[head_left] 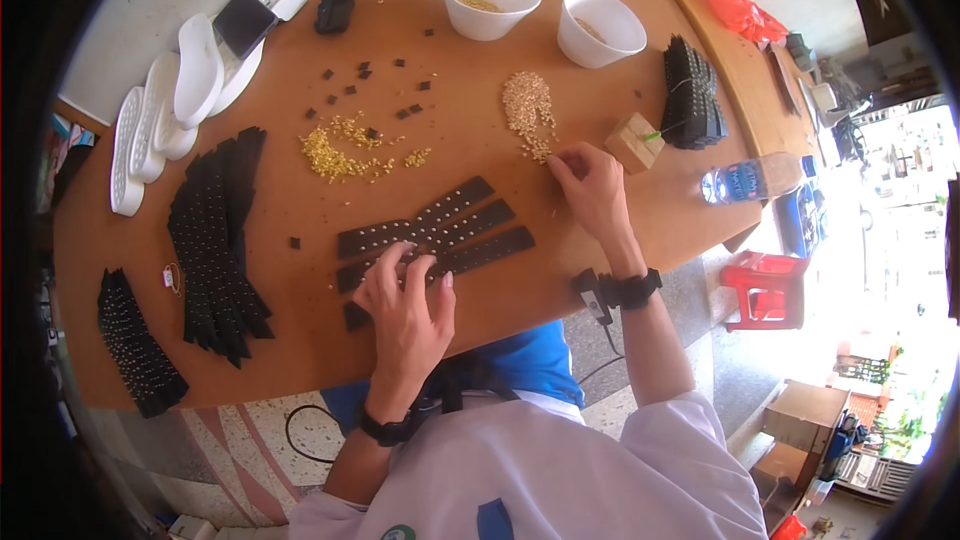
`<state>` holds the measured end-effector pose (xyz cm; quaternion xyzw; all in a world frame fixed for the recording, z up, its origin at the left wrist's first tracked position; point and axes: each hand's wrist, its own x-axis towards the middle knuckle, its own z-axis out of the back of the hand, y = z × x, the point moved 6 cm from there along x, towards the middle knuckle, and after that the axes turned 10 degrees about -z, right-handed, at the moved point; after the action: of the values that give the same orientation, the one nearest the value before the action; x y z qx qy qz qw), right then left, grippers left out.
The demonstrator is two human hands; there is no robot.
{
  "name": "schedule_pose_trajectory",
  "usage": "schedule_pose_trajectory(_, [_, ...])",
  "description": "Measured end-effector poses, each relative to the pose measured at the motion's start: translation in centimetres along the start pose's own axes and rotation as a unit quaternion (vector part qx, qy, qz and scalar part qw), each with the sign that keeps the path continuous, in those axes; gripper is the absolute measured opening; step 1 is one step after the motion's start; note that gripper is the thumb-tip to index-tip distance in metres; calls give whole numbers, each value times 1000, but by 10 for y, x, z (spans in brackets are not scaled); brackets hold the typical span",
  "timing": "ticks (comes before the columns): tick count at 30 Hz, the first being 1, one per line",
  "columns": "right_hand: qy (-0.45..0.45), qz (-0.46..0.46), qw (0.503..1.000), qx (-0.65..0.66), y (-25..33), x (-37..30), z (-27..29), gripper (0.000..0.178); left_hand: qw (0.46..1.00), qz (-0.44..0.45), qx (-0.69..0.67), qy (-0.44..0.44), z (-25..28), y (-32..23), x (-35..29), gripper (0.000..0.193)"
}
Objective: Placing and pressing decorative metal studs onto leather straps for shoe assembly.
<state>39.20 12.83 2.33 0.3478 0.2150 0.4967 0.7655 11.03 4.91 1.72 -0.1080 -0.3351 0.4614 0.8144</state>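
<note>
Several black studded straps (470, 225) lie fanned out on the brown table in front of me. My left hand (408, 305) rests over their left part, fingertips touching the straps, fingers bent and apart with nothing seen in them. Up and to the right, my right hand (600, 190) has thumb and forefinger pinched together by the lower end of a pile of small pale gold studs (527, 110). Whatever sits in that pinch is too small to make out. Another heap, of brighter yellow studs (340, 152), spreads left of the pale one.
Bundles of black straps (215, 240) lie at left, another (692, 95) at right. White shoe soles (150, 135) line the far left. Two white bowls (490, 0) stand at the back. A wooden block (635, 143) and a water bottle (752, 180) sit right of my right hand.
</note>
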Motion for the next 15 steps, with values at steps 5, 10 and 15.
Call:
schedule_pose_trajectory(5, [1,-2,1000,-9,3,0,-2,25,1000,-3,3,-6,0,1,1,29])
schedule_pose_trajectory(10, [20,23,1000,-6,6,-3,-4,21,1000,-6,6,-10,0,1,1,29])
schedule_pose_trajectory(15, [27,59,997,-28,12,-4,-5,16,1000,-3,3,-2,-1,2,0,29])
